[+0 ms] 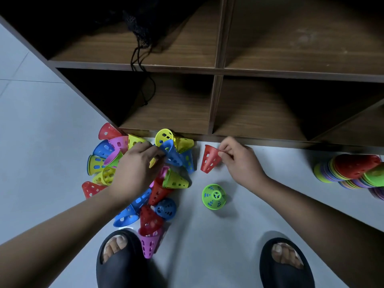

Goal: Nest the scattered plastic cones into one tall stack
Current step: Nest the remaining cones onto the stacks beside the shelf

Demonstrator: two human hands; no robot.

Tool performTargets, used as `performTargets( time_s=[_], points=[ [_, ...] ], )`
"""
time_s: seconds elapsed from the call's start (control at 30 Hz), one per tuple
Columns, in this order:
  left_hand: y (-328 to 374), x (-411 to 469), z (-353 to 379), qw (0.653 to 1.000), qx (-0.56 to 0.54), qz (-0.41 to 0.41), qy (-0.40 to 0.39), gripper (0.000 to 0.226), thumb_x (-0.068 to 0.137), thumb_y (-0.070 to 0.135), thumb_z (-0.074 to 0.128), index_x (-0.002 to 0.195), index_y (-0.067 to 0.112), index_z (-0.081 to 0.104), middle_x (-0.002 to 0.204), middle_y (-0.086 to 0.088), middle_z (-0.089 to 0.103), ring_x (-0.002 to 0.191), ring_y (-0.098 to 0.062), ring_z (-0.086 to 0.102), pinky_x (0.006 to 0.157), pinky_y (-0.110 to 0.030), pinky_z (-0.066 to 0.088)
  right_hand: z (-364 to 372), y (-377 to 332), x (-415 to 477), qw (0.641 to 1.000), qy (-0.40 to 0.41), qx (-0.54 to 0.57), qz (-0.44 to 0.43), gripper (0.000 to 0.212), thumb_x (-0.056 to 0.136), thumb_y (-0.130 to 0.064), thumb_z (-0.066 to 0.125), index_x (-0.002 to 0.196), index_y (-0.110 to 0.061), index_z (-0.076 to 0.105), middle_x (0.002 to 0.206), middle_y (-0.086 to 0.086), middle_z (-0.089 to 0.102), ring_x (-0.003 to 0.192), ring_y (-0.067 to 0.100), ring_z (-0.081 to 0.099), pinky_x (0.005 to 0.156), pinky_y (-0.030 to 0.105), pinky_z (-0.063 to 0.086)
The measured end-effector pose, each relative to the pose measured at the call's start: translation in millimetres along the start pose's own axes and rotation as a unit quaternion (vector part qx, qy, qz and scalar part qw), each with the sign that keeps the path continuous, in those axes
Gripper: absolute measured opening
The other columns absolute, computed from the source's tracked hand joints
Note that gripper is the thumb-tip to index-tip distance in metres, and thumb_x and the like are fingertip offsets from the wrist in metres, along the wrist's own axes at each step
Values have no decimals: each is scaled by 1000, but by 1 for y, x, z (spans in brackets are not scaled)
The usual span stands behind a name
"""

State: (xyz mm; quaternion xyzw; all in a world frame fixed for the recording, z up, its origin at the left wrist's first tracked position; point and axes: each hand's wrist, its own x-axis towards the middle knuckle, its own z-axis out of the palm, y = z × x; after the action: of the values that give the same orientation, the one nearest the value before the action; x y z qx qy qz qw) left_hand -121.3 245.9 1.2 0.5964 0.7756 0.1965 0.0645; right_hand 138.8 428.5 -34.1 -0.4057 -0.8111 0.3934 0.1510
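A heap of perforated plastic cones [133, 173] in red, blue, yellow, purple and green lies scattered on the floor at the left. My left hand [137, 165] reaches into the heap and pinches the rim of a blue cone [172, 152]. To the right, my right hand [236, 161] pinches the rim of a red cone [208, 160] held just above the floor. A green cone [214, 196] stands alone, wide end down, below the red one.
A dark wooden cubby shelf [218, 100] rises right behind the cones, with a black mesh bag [141, 38] hanging from an upper compartment. Nested stacks of cones [353, 171] lie at the far right. My two feet in black slippers [124, 265] stand at the bottom.
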Motion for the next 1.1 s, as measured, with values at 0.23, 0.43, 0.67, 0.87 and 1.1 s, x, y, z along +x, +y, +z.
performTargets(
  time_s=[0.23, 0.43, 0.67, 0.87, 1.1],
  points=[
    [46, 5, -29, 972, -189, -122, 70, 12, 103, 37, 70, 104, 27, 77, 93, 13, 74, 80, -6, 67, 69, -22, 50, -20, -9, -37, 929, 29, 332, 158, 7, 103, -1, 62, 105, -7, 65, 80, 7, 71, 68, 19, 64, 64, 29, 53],
    [82, -1, -27, 916, -375, -144, 26, 15, 106, 32, 68, 103, 19, 75, 88, -1, 76, 79, -24, 71, 71, -40, 55, -14, -6, -70, 870, -39, 428, 242, 14, 103, 6, 54, 104, 0, 66, 71, 15, 61, 59, 18, 55, 59, 29, 45],
    [108, -28, -7, 880, -450, -138, -70, 14, 107, 14, 63, 96, 10, 71, 77, 8, 62, 70, -5, 52, 66, -18, 43, 1, -1, -91, 890, -52, 364, 269, 23, 98, 18, 46, 103, 4, 63, 76, 18, 65, 56, 17, 55, 56, 29, 45],
    [106, -40, 4, 864, -467, -152, -110, 16, 107, 24, 63, 98, 13, 71, 77, 6, 62, 72, -14, 52, 67, -36, 45, 6, -4, -94, 914, -11, 305, 268, 24, 97, 16, 49, 96, -3, 64, 73, 14, 67, 57, 17, 58, 54, 25, 47],
    [96, -47, 26, 895, -376, -199, -137, 19, 108, 23, 61, 93, 21, 71, 79, -1, 71, 72, -30, 62, 69, -45, 54, 8, 0, -93, 923, -28, 274, 267, 14, 100, 4, 58, 97, -4, 68, 74, 15, 71, 62, 22, 67, 56, 35, 53]
  ],
)
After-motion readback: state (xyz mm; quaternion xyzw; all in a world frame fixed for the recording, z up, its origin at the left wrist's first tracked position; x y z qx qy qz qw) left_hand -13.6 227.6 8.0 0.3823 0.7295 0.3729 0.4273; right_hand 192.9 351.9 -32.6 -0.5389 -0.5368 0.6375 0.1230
